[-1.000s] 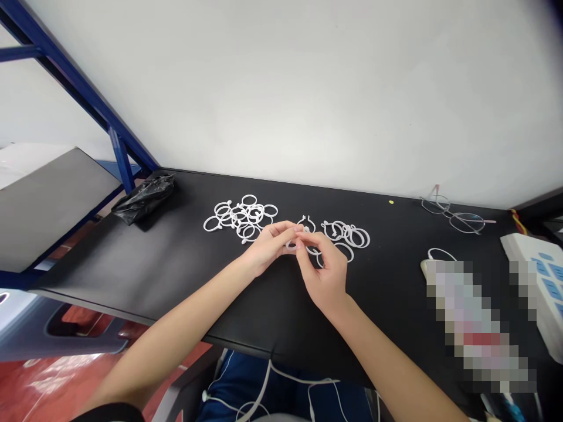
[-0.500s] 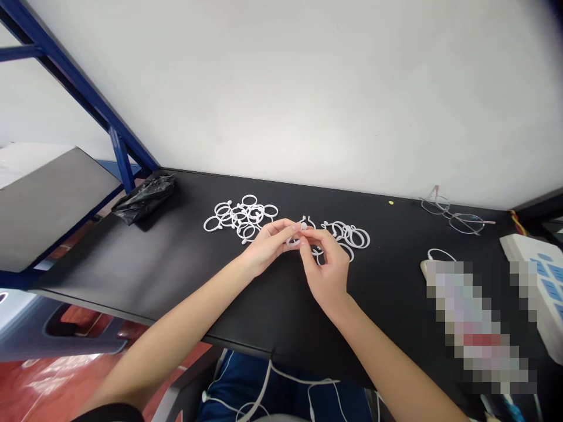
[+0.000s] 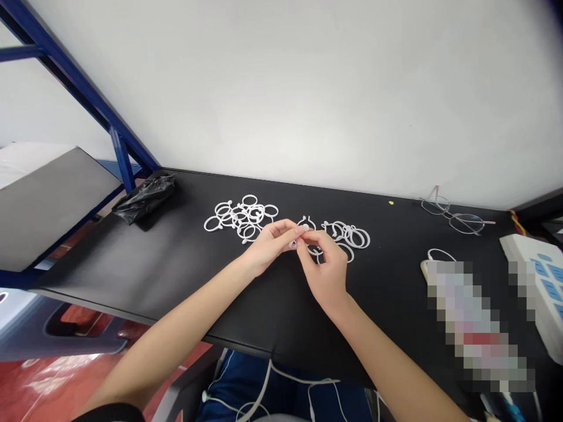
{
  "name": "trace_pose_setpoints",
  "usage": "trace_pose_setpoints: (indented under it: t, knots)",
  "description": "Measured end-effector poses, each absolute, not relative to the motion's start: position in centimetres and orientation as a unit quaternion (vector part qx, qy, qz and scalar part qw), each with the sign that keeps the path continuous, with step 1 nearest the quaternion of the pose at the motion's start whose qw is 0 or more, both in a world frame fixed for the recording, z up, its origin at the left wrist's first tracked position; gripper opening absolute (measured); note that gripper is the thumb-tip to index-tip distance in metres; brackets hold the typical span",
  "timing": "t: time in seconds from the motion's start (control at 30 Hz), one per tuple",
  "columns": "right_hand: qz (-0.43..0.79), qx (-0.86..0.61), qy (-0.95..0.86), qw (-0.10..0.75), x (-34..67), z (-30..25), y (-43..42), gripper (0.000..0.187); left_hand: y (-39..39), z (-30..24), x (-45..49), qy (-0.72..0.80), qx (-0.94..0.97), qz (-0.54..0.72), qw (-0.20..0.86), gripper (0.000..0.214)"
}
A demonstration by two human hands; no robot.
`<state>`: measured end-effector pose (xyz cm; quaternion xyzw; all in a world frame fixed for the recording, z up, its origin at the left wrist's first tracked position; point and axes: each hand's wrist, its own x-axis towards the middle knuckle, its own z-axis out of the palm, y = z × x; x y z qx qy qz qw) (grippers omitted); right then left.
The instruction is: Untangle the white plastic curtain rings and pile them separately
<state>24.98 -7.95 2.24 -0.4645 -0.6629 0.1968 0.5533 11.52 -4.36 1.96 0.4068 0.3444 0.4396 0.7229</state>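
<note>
- Between the left hand (image 3: 269, 245) and right hand (image 3: 326, 265), both pinching: a white ring (image 3: 306, 227), mostly hidden by fingers.
- Beyond the right hand: loose rings (image 3: 364, 239), some partly covered.
- Beyond the left: tangled rings (image 3: 213, 224).

Bare left hand (image 3: 269, 245) and bare right hand (image 3: 328, 268) meet above the black flat tabletop (image 3: 176, 264)

The bare left forearm (image 3: 193, 313) slants in over the tabletop's front edge; the bare right forearm (image 3: 391, 354) angles in from the opposite side, so both converge above its middle. The left fingers are curled, the thumb stretched toward the right hand. The right thumb and forefinger are pinched together, close against the left fingertips.
</note>
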Motion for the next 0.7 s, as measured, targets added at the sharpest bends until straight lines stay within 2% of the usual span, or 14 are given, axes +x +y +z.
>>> trace_pose_setpoints:
  t: [0.27, 0.7]
  knots:
    - [0.197, -0.464, -0.661, 0.556, 24.85, 2.30, -7.95, 0.007, -4.24, 1.71, 11.53, 0.341, 0.409, 0.437, 0.725, 0.032]
    - [0.208, -0.458, -0.660, 0.558, 24.94, 2.34, -7.98, 0.008, -4.44, 2.07, 11.66, 0.340, 0.417, 0.438, 0.720, 0.032]
